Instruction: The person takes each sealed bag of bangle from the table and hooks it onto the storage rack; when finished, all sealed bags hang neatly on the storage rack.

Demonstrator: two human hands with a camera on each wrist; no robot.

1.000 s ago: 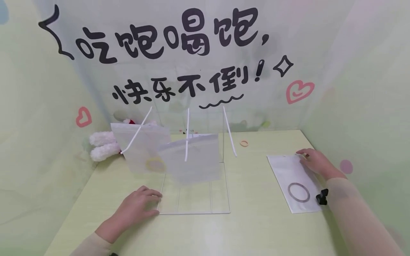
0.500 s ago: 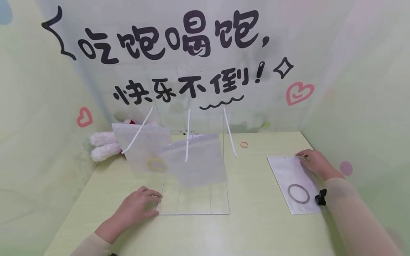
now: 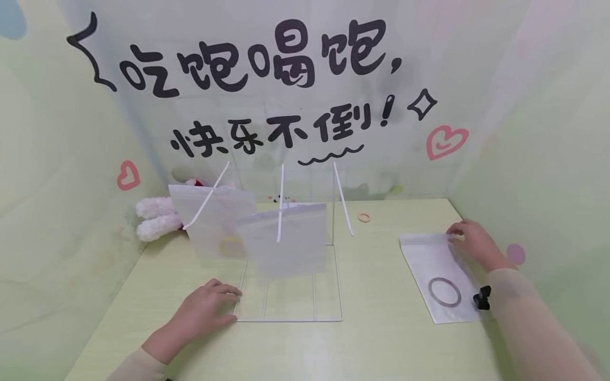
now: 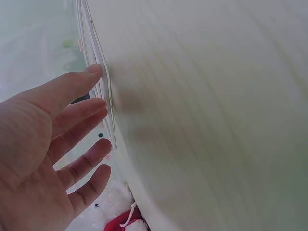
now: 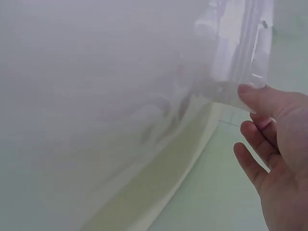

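At the table's right side, a translucent zip bag (image 3: 424, 264) with a grey ring shape (image 3: 445, 292) on its lower part lies with its top edge raised. My right hand (image 3: 481, 246) pinches that bag's upper right corner; in the right wrist view the thumb (image 5: 260, 98) presses on the clear zip strip. A white wire rack (image 3: 290, 320) stands mid-table with three prongs pointing towards me. Two more translucent bags hang at its left prong (image 3: 197, 211) and middle prong (image 3: 279, 227). My left hand (image 3: 200, 307) touches the rack's front left corner, fingers loosely spread.
Behind the rack on the left lies a fluffy white plush toy (image 3: 157, 217) with some red. A small orange ring (image 3: 364, 217) sits near the table's back edge. Curtains with black writing and hearts enclose the table (image 3: 376, 338) at the back and sides.
My right hand has lifted the bag's top edge a little off the table. The middle hanging bag sways slightly. My left hand stays at the rack's corner.
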